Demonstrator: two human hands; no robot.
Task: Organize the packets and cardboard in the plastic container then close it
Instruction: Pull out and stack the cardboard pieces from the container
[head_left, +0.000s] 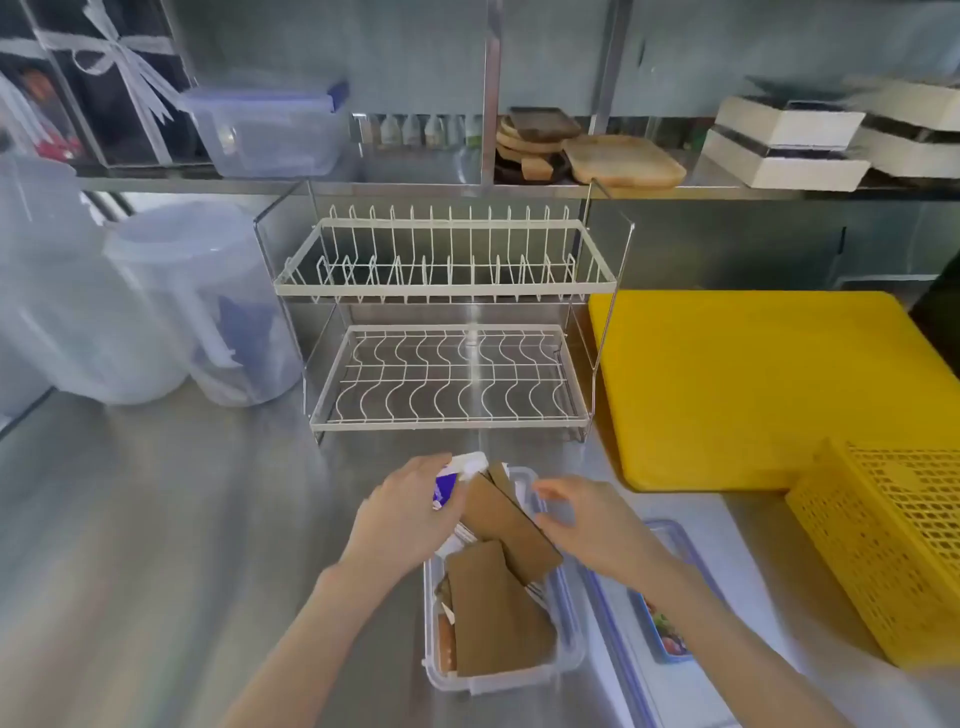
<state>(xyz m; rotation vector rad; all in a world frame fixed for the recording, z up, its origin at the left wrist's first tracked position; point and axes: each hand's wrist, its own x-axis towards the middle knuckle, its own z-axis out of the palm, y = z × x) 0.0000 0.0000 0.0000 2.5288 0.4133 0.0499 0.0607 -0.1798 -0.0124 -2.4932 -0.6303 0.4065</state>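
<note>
Head camera: a person's two bare hands work over a clear plastic container (569, 618) that sits on a stainless-steel tabletop (182, 519), directly in front of a white two-tier wire dish rack (447, 332). The left hand (410, 514) is at the container's far end, its fingers (447, 506) clamped on a white-and-blue packet (457, 475) held above the rim. The right hand (582, 525) hovers at the container's right wall, fingers apart and holding nothing — one brown cardboard piece (511, 519) stands tilted between the two hands. A second cardboard sheet (493, 618) lies flat inside the container, with the edges of more packets (447, 634) showing beneath it along the left wall. The container's blue-rimmed lid (623, 649) lies on the tabletop just to the right, partly under the right forearm. Farther right sit a yellow perforated basket (883, 545) and a yellow cutting board (753, 384).
</note>
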